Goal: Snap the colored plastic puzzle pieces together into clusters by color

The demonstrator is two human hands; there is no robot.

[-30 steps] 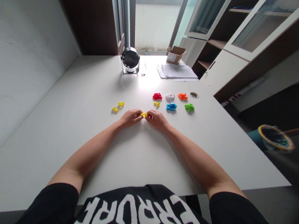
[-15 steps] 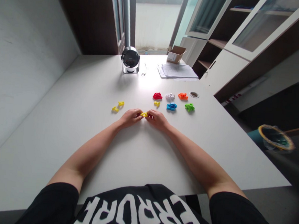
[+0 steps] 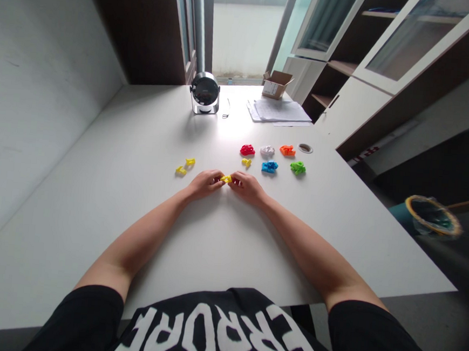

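Yellow piece point(image 3: 226, 179): located between left hand point(image 3: 206, 184) and right hand point(image 3: 247, 187), pinched by both at opposite sides. Judged light, stiff, possibly slippery plastic; best held by its outer ends.

Daylight floods in through the window point(image 3: 247, 36) at the far end, and there's the glare, a white bloom across the tabletop point(image 3: 232, 129)! Soft shadows hug the inner sides of 2 forearms point(image 3: 153, 220). The small yellow piece point(image 3: 226, 179) glows bright but lacks fine detail. Out right, the waste bin point(image 3: 407, 218) smears, the cabinet point(image 3: 357, 109) leans with wide-angle stretch, and the corner sinks into darkness.
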